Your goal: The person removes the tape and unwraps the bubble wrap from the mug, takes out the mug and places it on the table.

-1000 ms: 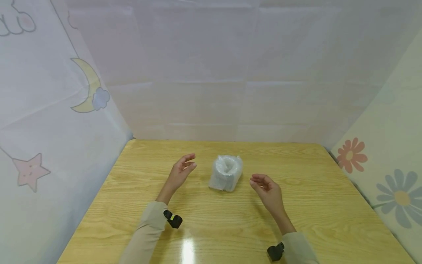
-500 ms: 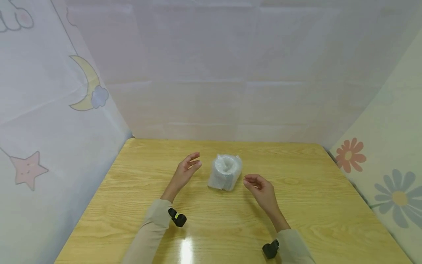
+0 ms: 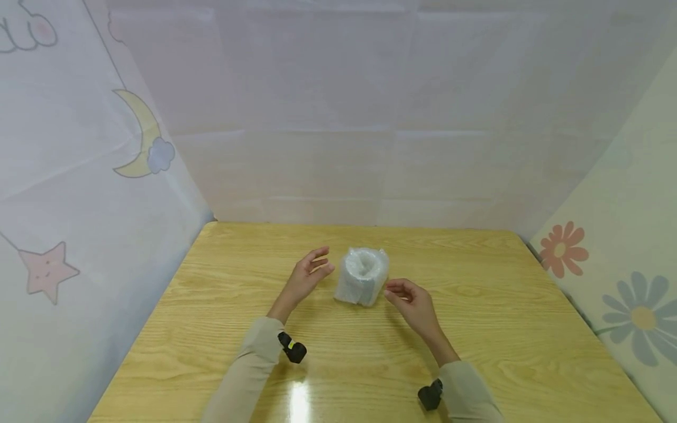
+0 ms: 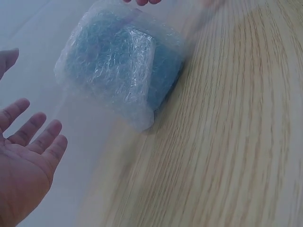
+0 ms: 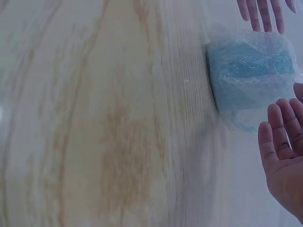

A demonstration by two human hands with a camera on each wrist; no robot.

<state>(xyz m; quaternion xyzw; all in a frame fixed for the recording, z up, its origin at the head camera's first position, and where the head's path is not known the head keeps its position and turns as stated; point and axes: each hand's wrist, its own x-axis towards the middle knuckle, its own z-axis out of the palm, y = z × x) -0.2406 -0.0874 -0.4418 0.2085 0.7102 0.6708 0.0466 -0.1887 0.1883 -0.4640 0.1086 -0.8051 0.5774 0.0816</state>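
A bundle wrapped in bubble wrap [image 3: 361, 285] stands on the wooden table between my hands, with a round hollow in its top. Through the plastic its contents look bluish in the left wrist view [image 4: 109, 56]; what they are cannot be made out. My left hand [image 3: 305, 278] is just left of the bundle, fingers spread and relaxed, apart from it. On the other side my right hand [image 3: 415, 302] hovers with gently bent fingers, its fingertips very near the wrap. Both palms face the bundle, and neither hand holds anything.
The wooden table [image 3: 508, 294] runs back to a pale sheet [image 3: 338, 147]. Printed sheets with a moon, star and flowers flank it left and right. A small black camera sits on each sleeve cuff.
Both hands have moved inward toward the bundle, the left one rightward and the right one leftward. The bundle itself stays in place.
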